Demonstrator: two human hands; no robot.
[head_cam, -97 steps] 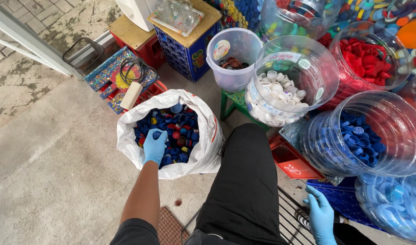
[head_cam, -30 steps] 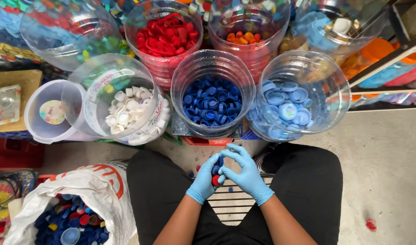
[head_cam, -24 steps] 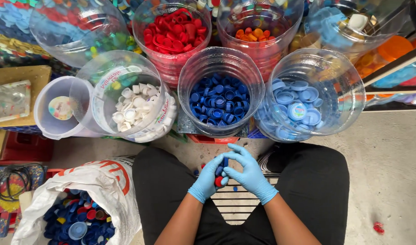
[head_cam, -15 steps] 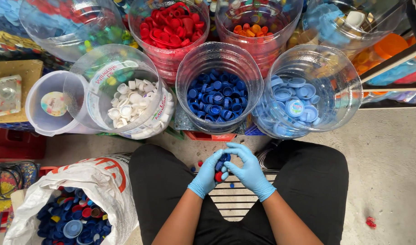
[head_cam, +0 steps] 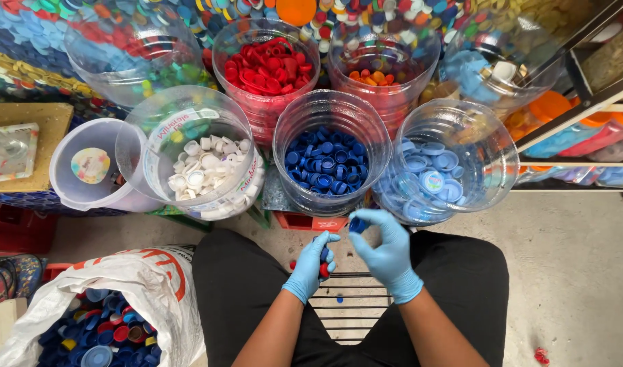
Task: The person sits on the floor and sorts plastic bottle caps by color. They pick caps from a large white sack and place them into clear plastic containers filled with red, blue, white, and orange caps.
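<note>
Pinching a dark blue cap [head_cam: 357, 224] — right hand [head_cam: 386, 253]; left hand [head_cam: 311, 265] cups caps.

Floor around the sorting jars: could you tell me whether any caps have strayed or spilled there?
Yes. A red cap lies alone on the bare concrete at lower right, away from every jar and from the white sack. A small blue cap also sits loose on the metal grate between the knees. The jars themselves stand upright, nothing tipped.
</note>
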